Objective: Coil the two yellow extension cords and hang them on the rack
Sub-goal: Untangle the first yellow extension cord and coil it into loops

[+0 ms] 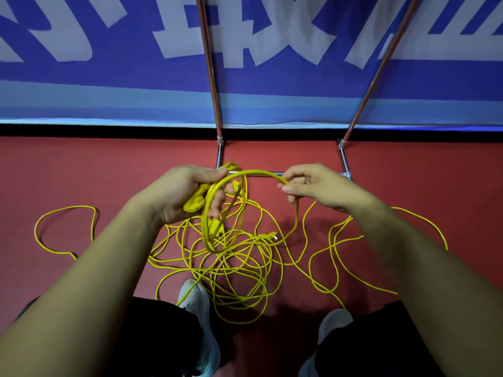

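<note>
1. The left hand is closed round a yellow socket end and the top of a small coil, which hangs below the fist. This hand seems to be the anchor where loops are gathered.
2. The right hand pinches the cord between thumb and fingertips. The cord arches from hand to hand, probably to measure out the next loop.
3. Below the hands, most of the cord lies in a tangled pile on the red floor, with strands straying to both sides. A plug shows in it. I cannot tell the two cords apart.
4. The rack stands just beyond the pile, before a blue banner. Only its base and lower poles show. Coiling looks barely begun.
</note>
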Demonstrator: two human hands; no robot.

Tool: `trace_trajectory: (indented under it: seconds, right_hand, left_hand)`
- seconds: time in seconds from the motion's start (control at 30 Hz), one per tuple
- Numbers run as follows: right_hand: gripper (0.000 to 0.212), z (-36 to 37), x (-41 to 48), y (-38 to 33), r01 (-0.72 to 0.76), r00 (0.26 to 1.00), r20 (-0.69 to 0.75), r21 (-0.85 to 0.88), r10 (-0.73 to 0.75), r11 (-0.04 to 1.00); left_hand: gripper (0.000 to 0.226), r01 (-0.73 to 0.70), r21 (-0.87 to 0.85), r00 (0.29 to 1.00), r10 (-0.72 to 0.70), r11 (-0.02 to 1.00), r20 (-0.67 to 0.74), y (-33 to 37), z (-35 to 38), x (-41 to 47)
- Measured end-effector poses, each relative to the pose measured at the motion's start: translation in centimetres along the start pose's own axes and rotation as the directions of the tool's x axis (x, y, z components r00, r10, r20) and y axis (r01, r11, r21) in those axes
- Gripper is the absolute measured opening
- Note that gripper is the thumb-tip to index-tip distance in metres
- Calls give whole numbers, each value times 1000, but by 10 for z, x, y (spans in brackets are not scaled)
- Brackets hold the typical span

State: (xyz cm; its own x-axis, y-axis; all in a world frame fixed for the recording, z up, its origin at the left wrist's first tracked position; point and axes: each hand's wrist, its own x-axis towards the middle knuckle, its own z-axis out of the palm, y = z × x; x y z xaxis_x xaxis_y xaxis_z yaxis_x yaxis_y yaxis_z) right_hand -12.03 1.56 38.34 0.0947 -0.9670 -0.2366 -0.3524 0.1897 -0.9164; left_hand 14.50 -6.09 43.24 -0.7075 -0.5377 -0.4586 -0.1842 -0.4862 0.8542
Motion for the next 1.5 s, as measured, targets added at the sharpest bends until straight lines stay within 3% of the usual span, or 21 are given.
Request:
trace_trajectory:
  seconds: [0.13, 0.3, 0.4, 0.5, 0.57, 0.67, 0.73, 0.83, 0.93, 1.1, 1.23, 1.3, 1.5]
  right_hand:
    - [11, 12, 2, -25, 75, 995, -63, -59, -78, 995]
    - [7, 36, -2, -53, 236, 971, 15, -211, -238, 949]
    - [20, 21, 1, -42, 158, 987, 11, -292, -162, 943]
    - [26, -5, -1, -10, 13, 996, 83, -443, 26, 896]
    - [20, -10, -2, 6, -38, 998, 44, -319, 55, 947]
    - [14, -3, 3, 2, 13, 991, -132, 8, -12, 1000]
    - [16, 1, 5, -8, 50, 977, -208, -29, -55, 998]
    - [15, 7, 3, -18, 100, 978, -158, -237, -140, 966]
    - [6, 17, 0, -30, 131, 980, -110, -258, -164, 957]
    - [10, 37, 2, -50, 228, 961, -72, -348, -268, 909]
    - [15, 18, 6, -42, 187, 953, -195, -225, -232, 956]
    - [12, 6, 7, -30, 169, 965, -164, -214, -206, 962]
    - [19, -3, 6, -2, 74, 994, -42, -411, -100, 909]
  left_hand:
    - [38, 51, 18, 998, -52, 999, 32, -1, 4, 1]
    - [31, 3, 125, 999, -9, 992, 47, -10, 13, 4]
    - [27, -3, -84, 998, 8, 996, 67, -4, 5, 4]
    - [29, 2, -264, 997, 19, 965, 78, 3, -8, 1]
    - [29, -9, -270, 998, 26, 963, 59, 7, -12, -1]
    - [35, -46, -180, 999, 42, 983, -21, 10, -11, -3]
    - [35, -31, -118, 998, 23, 993, -66, 10, -9, -2]
    - [34, 4, -83, 996, -11, 997, -88, 3, -6, 2]
    - [34, 43, -20, 998, -44, 999, -47, -5, -2, 2]
    - [36, 53, 146, 993, -68, 988, 99, -12, 8, 3]
    - [31, 65, -120, 983, -43, 991, 180, -9, 3, 7]
    - [26, 86, -209, 972, -37, 974, 230, -6, -3, 7]
    - [26, 133, -225, 945, -55, 965, 323, -8, -10, 9]
